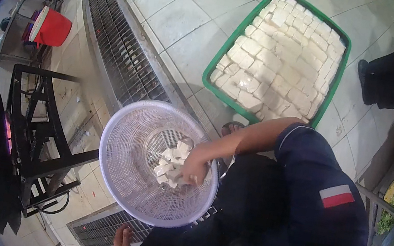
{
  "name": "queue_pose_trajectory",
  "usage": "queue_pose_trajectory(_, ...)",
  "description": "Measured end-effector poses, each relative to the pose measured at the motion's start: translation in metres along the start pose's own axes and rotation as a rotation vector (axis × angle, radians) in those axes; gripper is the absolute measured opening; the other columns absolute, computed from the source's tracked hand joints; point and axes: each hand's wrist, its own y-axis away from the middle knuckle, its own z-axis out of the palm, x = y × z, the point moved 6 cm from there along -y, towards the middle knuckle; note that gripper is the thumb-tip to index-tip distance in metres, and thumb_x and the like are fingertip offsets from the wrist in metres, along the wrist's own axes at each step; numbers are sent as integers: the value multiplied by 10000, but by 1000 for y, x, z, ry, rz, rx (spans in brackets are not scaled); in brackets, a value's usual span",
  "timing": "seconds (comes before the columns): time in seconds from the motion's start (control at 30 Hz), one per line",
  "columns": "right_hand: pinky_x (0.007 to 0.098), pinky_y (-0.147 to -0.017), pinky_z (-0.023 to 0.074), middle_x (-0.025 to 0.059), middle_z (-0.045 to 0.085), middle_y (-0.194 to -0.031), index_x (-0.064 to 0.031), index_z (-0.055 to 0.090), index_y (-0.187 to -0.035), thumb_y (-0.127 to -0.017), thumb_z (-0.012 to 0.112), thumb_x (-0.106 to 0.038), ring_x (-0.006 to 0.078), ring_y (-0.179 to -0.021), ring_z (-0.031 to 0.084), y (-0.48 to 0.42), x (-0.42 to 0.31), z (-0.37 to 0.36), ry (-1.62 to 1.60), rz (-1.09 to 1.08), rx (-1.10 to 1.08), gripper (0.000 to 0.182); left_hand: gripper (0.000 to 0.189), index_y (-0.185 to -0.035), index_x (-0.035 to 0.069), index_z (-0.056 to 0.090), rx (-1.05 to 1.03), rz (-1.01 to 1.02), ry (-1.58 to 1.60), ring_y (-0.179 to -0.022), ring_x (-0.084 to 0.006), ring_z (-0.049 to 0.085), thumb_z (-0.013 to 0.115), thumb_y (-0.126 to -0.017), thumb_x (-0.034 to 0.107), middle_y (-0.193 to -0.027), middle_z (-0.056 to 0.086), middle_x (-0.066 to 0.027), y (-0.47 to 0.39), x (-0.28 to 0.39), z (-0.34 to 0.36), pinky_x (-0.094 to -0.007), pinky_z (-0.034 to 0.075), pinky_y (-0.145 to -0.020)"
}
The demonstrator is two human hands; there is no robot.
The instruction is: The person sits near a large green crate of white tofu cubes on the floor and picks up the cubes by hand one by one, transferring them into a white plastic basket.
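Note:
My right hand (196, 166) reaches down inside a pale lilac, perforated plastic basket (113, 187). Its curled fingers touch white blocks that look like tofu (171, 165), piled at the basket's lower inner side; whether they grip one is hidden. The basket leans towards my dark-clothed lap. Below the basket's rim, at the bottom of the view, my left hand (122, 244) has its fingers slightly apart, with nothing seen in it. On the floor beyond my right forearm, a green-rimmed tray (227, 54) is packed with larger white blocks (280, 59) in rows.
A metal floor grating (128, 42) runs past the basket over the tiles. A black metal frame (48, 161) stands at the left, with a red bucket (54, 28) farther off. Another person's dark trouser leg and shoe (365, 82) are beside the tray; another person is at the upper left.

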Motion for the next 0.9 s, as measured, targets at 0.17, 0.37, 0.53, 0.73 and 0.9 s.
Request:
queue_pose_trajectory(0.17,376,-854,517,111,642,-1168,-89,606,-1224,-890,675,-298,233,-1006,642,134,6,-86,-304,70,679,399,540,-1374,11,466,38,-201,-16,-1082,-213,553,545,-1001,394,-1190,585,-128,15,11,8,-342,434,-902)
queue_pose_trajectory(0.37,451,-930,506,173,648,-1172,-77,632,-1213,-766,740,-502,321,-1010,645,506,143,-121,671,1255,1841,627,629,-1489,-7,326,-56,-349,-48,-1321,-268,488,491,-1024,382,-1412,531,-165,10,14,10,-407,374,-1089)
queue_pose_trajectory(0.53,441,-902,518,203,620,-1215,-51,622,-1214,-777,729,-467,341,-1030,637,553,189,-87,348,1682,1370,612,593,-1481,30,360,-71,-312,-112,-1260,-258,525,474,-1030,397,-1340,594,-136,9,26,11,-401,391,-1050)
queue_pose_trajectory(0.73,462,-921,511,234,628,-1177,-80,670,-1167,-719,695,-255,382,-1083,612,560,214,-75,232,1580,1491,482,485,-1325,47,529,71,-346,-192,-1038,-206,571,489,-1021,424,-1117,672,-104,9,3,2,-388,437,-919)
queue_pose_trajectory(0.9,413,-864,536,207,661,-1089,-70,652,-1198,-772,712,-289,336,-944,642,588,197,-65,483,1483,1592,482,526,-1306,13,557,45,-149,-48,-960,-178,600,534,-998,439,-1050,651,-82,-8,-16,-4,-302,480,-792)
